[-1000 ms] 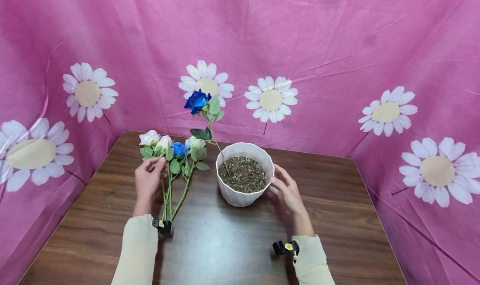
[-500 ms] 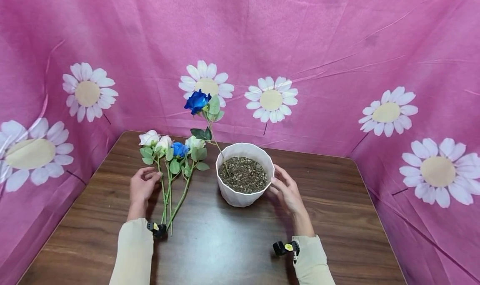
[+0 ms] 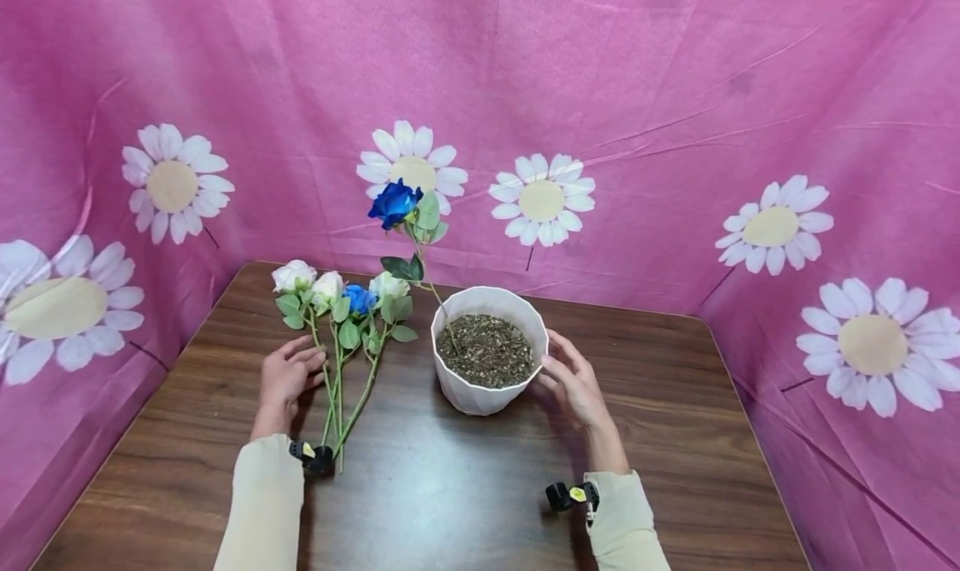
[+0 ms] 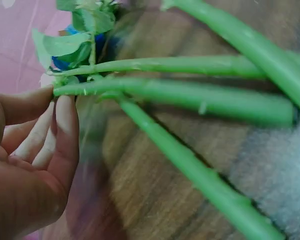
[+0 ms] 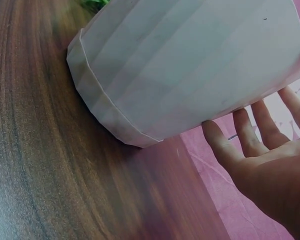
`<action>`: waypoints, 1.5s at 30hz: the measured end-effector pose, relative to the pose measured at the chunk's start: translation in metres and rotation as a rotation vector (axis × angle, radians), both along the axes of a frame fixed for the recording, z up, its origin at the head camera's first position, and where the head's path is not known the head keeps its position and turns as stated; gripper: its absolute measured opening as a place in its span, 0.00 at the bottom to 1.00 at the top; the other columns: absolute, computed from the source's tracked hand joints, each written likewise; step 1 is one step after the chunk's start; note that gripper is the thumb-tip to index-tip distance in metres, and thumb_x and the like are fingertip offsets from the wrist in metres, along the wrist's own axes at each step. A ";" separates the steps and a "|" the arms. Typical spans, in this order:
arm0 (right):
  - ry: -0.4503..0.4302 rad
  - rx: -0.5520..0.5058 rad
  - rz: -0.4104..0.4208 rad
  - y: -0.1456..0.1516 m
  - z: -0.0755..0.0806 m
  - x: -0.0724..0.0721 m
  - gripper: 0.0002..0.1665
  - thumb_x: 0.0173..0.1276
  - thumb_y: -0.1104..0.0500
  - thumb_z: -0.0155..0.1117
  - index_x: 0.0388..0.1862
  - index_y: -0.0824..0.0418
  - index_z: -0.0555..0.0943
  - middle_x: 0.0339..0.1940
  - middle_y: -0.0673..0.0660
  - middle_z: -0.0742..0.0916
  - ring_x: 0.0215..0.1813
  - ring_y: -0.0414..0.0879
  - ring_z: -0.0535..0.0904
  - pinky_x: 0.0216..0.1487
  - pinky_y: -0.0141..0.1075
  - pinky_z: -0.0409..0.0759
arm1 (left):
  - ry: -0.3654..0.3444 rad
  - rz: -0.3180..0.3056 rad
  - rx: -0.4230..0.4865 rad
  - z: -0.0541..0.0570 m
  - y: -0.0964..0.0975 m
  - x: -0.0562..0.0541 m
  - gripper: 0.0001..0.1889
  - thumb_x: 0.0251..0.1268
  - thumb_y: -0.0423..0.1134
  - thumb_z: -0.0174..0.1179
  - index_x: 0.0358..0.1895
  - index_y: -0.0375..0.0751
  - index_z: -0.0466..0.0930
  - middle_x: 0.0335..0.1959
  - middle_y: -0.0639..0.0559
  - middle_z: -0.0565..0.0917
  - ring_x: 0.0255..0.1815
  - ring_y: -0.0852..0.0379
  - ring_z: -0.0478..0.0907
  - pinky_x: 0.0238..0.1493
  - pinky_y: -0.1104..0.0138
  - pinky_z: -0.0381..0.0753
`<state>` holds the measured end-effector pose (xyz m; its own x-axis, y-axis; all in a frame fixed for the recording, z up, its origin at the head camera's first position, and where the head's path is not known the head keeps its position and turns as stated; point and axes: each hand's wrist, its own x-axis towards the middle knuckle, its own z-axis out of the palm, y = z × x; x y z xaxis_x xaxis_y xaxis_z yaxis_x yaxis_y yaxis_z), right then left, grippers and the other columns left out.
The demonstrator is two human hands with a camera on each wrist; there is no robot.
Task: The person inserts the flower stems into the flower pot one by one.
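My left hand [image 3: 285, 379] pinches the green stem [image 4: 190, 97] of the leftmost white rose [image 3: 294, 276] between thumb and fingertips, just below its leaves. That rose lies at the left of a loose row with other white roses [image 3: 327, 289] and a blue rose [image 3: 360, 299], their stems crossing toward me. To the right stands a white faceted flowerpot [image 3: 480, 398] filled with dark soil [image 3: 487, 350]. A taller blue rose [image 3: 395, 204] is planted at the soil's left side, leaning left. My right hand [image 3: 576, 383] rests its extended fingers [image 5: 250, 132] against the pot's right side.
The brown wooden table [image 3: 435, 504] ends at a back edge just behind the pot and flower heads. A pink curtain [image 3: 637, 71] with printed daisies surrounds it on the back and sides. Small black cameras [image 3: 570, 496] sit on both wrists.
My left hand has moved down from near the flower heads to the leftmost stem and now pinches it. That white rose has shifted slightly left. My right hand and the pot stay put.
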<state>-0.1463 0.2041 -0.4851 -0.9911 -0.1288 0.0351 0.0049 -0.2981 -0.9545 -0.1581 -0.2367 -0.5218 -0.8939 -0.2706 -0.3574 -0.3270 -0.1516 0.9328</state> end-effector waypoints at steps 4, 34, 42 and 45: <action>0.003 -0.004 0.008 0.001 -0.001 -0.001 0.33 0.74 0.71 0.53 0.75 0.77 0.59 0.58 0.57 0.78 0.56 0.49 0.79 0.54 0.41 0.85 | 0.020 0.069 0.149 0.007 -0.003 0.000 0.28 0.72 0.23 0.57 0.74 0.32 0.64 0.33 0.65 0.87 0.34 0.67 0.85 0.34 0.73 0.87; -0.018 0.008 -0.005 -0.001 0.000 -0.001 0.33 0.73 0.72 0.51 0.75 0.77 0.58 0.57 0.57 0.77 0.55 0.49 0.79 0.55 0.42 0.85 | 0.429 0.093 0.675 0.067 0.014 0.003 0.18 0.71 0.17 0.52 0.47 0.38 0.88 0.33 0.43 0.88 0.33 0.50 0.89 0.36 0.60 0.90; -0.026 0.015 -0.001 -0.002 0.001 -0.001 0.34 0.73 0.71 0.52 0.76 0.77 0.58 0.58 0.58 0.77 0.55 0.49 0.79 0.54 0.41 0.85 | 0.430 0.135 0.643 0.077 0.025 -0.001 0.14 0.68 0.18 0.58 0.46 0.37 0.88 0.33 0.43 0.88 0.33 0.51 0.88 0.33 0.60 0.90; -0.028 0.016 -0.006 -0.001 0.001 0.000 0.34 0.73 0.72 0.51 0.76 0.77 0.57 0.58 0.58 0.77 0.55 0.49 0.80 0.55 0.42 0.85 | 0.436 0.152 0.638 0.082 0.030 -0.004 0.13 0.67 0.19 0.59 0.45 0.36 0.87 0.32 0.42 0.88 0.32 0.52 0.88 0.30 0.61 0.90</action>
